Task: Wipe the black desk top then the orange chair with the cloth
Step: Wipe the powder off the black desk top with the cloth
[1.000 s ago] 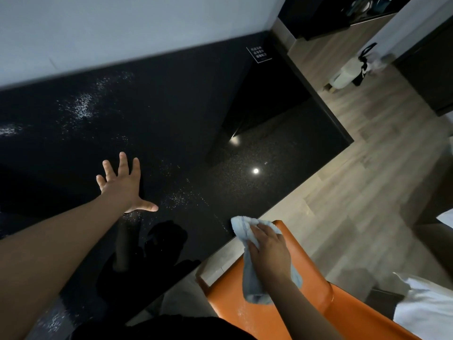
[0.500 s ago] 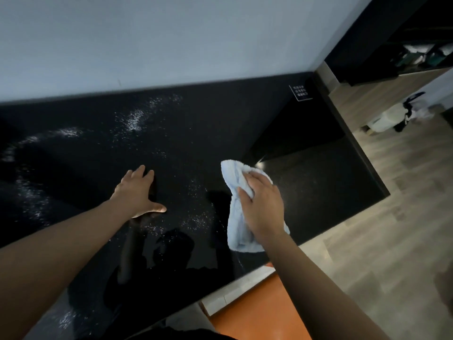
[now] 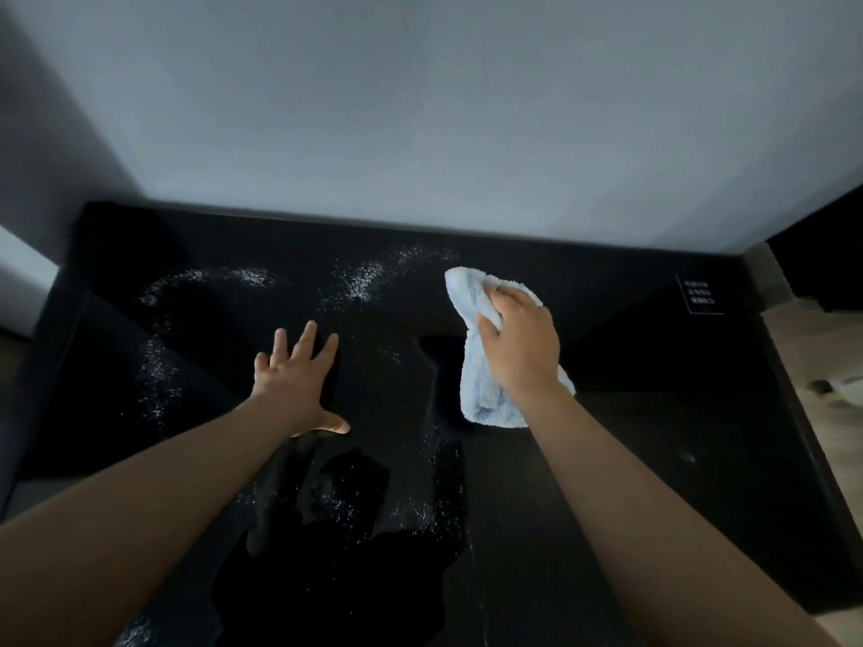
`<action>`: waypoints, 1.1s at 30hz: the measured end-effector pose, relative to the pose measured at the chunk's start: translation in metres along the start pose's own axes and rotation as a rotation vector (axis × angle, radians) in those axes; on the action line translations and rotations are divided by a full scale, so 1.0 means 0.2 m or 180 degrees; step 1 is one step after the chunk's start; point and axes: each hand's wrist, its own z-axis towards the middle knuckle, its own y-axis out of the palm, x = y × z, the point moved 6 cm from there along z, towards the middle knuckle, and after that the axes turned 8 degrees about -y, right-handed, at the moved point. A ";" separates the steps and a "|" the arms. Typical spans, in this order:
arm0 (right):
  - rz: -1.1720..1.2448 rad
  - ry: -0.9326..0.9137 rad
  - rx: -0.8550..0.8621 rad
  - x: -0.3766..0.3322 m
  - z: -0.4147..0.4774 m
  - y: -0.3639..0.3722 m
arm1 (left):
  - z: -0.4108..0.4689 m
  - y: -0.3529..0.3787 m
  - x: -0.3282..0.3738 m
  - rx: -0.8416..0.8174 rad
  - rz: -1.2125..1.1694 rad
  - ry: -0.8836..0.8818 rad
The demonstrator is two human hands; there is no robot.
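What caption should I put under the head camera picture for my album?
Right hand holds a pale blue cloth over the speckled black desk top while the left hand rests flat.

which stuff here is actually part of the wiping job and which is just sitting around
Part of the job:
black desk top, with white specks on it
blue cloth, gripped by the right hand
left hand, flat on the desk

Just there:
small printed label at the desk's right end
wall
wood floor
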 end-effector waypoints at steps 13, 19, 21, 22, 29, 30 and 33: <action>-0.0243 -0.0324 -0.0196 0.05 0.54 0.18 | 0.13 0.16 -0.01 -0.0372 -0.0037 -0.0329; -0.0264 -0.0418 -0.0366 0.05 0.73 0.26 | 0.14 0.18 -0.01 -0.0398 -0.0051 -0.0357; -0.0317 -0.0462 -0.0413 0.03 0.78 0.28 | 0.14 0.17 -0.01 -0.0405 -0.0036 -0.0365; -0.0350 -0.0463 -0.0421 0.02 0.80 0.29 | 0.14 0.17 -0.01 -0.0409 -0.0026 -0.0365; -0.0526 -0.0203 -0.0772 0.02 0.88 0.39 | 0.14 0.18 -0.01 -0.0502 -0.0060 -0.0348; -0.0551 -0.0183 -0.0822 0.03 0.88 0.40 | 0.14 0.18 -0.01 -0.0501 -0.0060 -0.0353; -0.0672 -0.0155 -0.0921 0.02 0.90 0.40 | 0.14 0.17 -0.01 -0.0504 -0.0078 -0.0355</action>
